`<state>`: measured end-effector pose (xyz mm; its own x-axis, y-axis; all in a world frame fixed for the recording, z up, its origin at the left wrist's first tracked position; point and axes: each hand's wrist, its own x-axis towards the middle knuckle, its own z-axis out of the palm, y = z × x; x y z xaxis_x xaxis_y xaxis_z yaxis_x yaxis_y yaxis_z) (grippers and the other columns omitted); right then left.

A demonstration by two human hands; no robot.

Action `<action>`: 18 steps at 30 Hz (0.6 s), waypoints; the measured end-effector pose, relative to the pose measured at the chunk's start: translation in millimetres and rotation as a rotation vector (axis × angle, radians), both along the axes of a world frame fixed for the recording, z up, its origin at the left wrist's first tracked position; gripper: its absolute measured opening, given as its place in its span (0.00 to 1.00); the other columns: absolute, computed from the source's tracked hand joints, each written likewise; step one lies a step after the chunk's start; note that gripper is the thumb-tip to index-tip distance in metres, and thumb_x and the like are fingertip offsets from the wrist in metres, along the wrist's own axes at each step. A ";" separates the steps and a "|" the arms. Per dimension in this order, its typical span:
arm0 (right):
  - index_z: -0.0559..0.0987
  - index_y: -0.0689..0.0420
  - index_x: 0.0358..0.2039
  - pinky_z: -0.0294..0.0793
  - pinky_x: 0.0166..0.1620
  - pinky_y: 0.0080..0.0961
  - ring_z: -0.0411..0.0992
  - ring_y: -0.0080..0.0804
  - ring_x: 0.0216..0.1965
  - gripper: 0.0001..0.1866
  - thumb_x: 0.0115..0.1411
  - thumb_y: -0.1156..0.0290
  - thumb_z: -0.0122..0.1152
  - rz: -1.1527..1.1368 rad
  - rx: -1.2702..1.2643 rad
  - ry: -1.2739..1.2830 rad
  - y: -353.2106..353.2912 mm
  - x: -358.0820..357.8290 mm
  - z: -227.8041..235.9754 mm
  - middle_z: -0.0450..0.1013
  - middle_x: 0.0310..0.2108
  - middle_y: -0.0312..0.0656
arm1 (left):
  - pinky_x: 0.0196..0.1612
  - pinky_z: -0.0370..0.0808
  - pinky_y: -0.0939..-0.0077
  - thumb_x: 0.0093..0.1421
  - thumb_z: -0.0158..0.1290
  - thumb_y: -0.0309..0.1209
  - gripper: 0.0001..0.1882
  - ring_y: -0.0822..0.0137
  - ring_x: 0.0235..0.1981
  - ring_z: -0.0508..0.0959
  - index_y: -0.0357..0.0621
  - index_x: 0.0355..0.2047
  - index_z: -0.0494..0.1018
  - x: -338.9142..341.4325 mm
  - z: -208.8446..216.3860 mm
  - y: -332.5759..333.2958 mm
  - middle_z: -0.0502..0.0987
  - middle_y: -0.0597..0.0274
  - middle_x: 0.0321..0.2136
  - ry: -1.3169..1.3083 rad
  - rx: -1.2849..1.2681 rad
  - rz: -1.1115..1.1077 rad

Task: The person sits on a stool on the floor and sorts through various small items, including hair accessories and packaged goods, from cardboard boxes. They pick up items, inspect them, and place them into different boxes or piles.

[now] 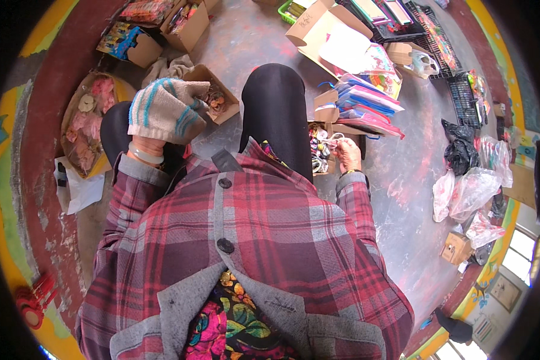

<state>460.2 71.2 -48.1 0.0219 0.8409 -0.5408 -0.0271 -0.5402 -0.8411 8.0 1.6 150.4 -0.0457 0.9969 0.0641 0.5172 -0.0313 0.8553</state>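
Observation:
My left hand [148, 146] is inside or under a beige striped knit cloth [168, 111] with blue bands, raised over my left knee. Its fingers are hidden by the fabric, and a pale bangle circles the wrist. Beside my right knee, my right hand [349, 155] is closed, with the fingertips pinching a loop of white cord [336, 137]. That cord comes from a small cardboard box [325, 165] holding a tangle of cords and dark bits.
An open carton [225, 99] with tangled brown items stands between my knees. On the left is a long box [69, 129] of pink pieces. Blue and red plastic folders [369, 108] lie beyond my right hand. Plastic bags [477, 189] and black crates [464, 99] line the right.

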 end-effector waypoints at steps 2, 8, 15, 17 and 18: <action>0.74 0.57 0.29 0.71 0.27 0.19 0.73 0.24 0.27 0.05 0.53 0.69 0.56 -0.077 -0.052 0.168 -5.4 -0.8 6.2 0.74 0.26 0.37 | 0.34 0.73 0.81 0.40 0.61 0.23 0.20 0.74 0.31 0.78 0.40 0.38 0.76 -0.5 -4.5 -0.6 0.79 0.59 0.30 -0.179 0.026 0.006; 0.75 0.63 0.34 0.69 0.16 0.17 0.72 0.27 0.20 0.10 0.50 0.81 0.51 -0.226 -0.377 0.269 -9.6 7.0 -23.8 0.74 0.26 0.41 | 0.34 0.73 0.81 0.41 0.60 0.23 0.18 0.74 0.31 0.78 0.39 0.37 0.77 -5.0 -18.2 -0.8 0.79 0.59 0.30 -0.370 -0.017 0.029; 0.74 0.61 0.37 0.70 0.14 0.17 0.69 0.26 0.14 0.12 0.54 0.76 0.44 -0.072 -0.673 0.105 -10.1 23.1 -72.9 0.74 0.23 0.42 | 0.35 0.73 0.81 0.41 0.60 0.24 0.18 0.73 0.31 0.78 0.41 0.37 0.77 -8.6 -4.0 -1.0 0.79 0.61 0.31 0.174 0.103 -0.045; 0.75 0.61 0.34 0.71 0.15 0.17 0.69 0.26 0.14 0.10 0.53 0.78 0.46 -0.153 -0.628 0.000 -14.2 16.8 -72.2 0.73 0.22 0.42 | 0.35 0.73 0.81 0.41 0.60 0.25 0.19 0.73 0.31 0.78 0.42 0.38 0.77 -7.7 -5.4 -0.9 0.79 0.60 0.31 0.154 0.087 -0.035; 0.75 0.61 0.33 0.71 0.15 0.17 0.69 0.26 0.14 0.09 0.53 0.78 0.46 -0.167 -0.602 -0.037 -15.9 12.6 -69.7 0.73 0.22 0.42 | 0.35 0.73 0.81 0.41 0.60 0.25 0.19 0.73 0.31 0.78 0.42 0.38 0.77 -7.2 -6.0 -0.4 0.79 0.60 0.32 0.143 0.079 -0.031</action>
<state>472.8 55.3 -117.7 0.1546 0.3721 -0.9152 -0.1292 -0.9108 -0.3921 0.9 1.2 144.4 0.0002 0.9893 0.1459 0.6316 -0.1133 0.7670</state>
